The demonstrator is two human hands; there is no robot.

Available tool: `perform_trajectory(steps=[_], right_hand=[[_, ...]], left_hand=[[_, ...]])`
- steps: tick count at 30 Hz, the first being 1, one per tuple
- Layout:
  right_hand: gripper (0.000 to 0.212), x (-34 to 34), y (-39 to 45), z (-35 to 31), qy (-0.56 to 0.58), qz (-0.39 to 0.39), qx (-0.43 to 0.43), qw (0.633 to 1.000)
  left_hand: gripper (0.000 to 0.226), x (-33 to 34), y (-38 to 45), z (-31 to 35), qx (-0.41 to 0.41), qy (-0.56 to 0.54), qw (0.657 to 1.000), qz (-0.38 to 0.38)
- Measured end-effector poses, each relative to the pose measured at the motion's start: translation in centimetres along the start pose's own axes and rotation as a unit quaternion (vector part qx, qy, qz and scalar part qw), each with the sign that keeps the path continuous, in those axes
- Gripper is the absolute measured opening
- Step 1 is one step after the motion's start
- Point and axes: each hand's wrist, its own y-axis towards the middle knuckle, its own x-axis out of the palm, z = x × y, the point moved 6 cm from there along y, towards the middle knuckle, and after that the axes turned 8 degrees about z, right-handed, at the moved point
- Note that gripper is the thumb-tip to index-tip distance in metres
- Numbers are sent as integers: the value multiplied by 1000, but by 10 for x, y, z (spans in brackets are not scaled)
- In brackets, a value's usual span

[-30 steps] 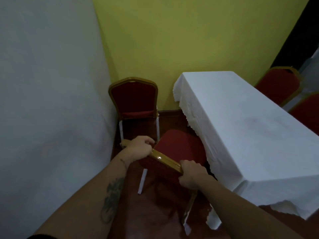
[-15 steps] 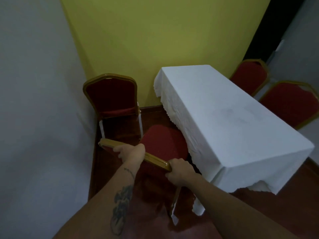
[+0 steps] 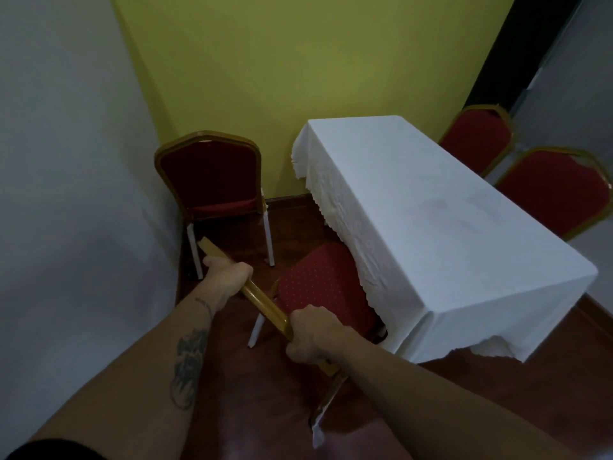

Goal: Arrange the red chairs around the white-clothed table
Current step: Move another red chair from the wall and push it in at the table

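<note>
Left hand: the left hand (image 3: pixel 229 273) is closed in a fist around the gold top rail (image 3: pixel 262 302) of the near chair (image 3: pixel 323 288), close to the rail's left end, fingers wrapped over it.
Right hand: the right hand (image 3: pixel 313 333) is closed around the same rail near its right end, knuckles up, thumb side toward the seat.
Near chair: its red dotted seat faces the table (image 3: pixel 447 227), and the seat's far edge is tucked under the hanging white cloth on the table's long left side; pale legs show beneath the rail on the dark wooden floor (image 3: pixel 265 410).
Corner chair: a second red chair (image 3: pixel 210 175) with a gold frame stands upright by the white wall (image 3: pixel 66 194) and the yellow wall (image 3: pixel 298 61), apart from the table, its back toward the camera.
Far chairs: two more red chairs, one nearer the yellow wall (image 3: pixel 477 139) and one closer to the camera (image 3: pixel 554 190), stand along the table's opposite long side.
Table: it is covered fully by the white cloth, one short end near the yellow wall.
</note>
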Motion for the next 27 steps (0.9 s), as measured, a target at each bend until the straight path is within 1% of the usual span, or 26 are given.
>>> perform_trajectory(steps=[3,8,11,13,16,18,20,22,23,25,27], right_hand=[[28,1,4,-9,-2,5,-10,1000],[27,-1,17,-18,-5,-11,-16,1000],[29,-2,27,-29,8,-5,-22,1000],[40,-4,35,-37,10,3,-19,1000],[53,-4,45,-48,26,3,-13,1000],[63,-3,54,-54,44,-6,-7,999],[80,-3,64,-59,58,-27,-3,998],[95,-2,73,-63,68,-50,-2,996],[98,-2,76,-64,72,-58,1,996],[98,-1,82,-64,82,-69,10,994],[99,1,84,-63,101,-82,21,991]], left_hand=[[94,-2,13,4,7,23,999,-25],[91,-3,36,7,13,35,998,-51],[82,-8,54,10,13,23,997,-68],[79,-11,67,12,15,21,996,-85],[84,-18,86,15,11,25,994,-106],[78,-24,94,20,8,28,993,-114],[73,-30,99,24,6,40,993,-114],[76,-35,98,26,13,72,994,-84],[75,-36,96,27,20,72,996,-57],[65,-32,84,25,46,44,998,17],[51,-25,64,21,70,3,993,95]])
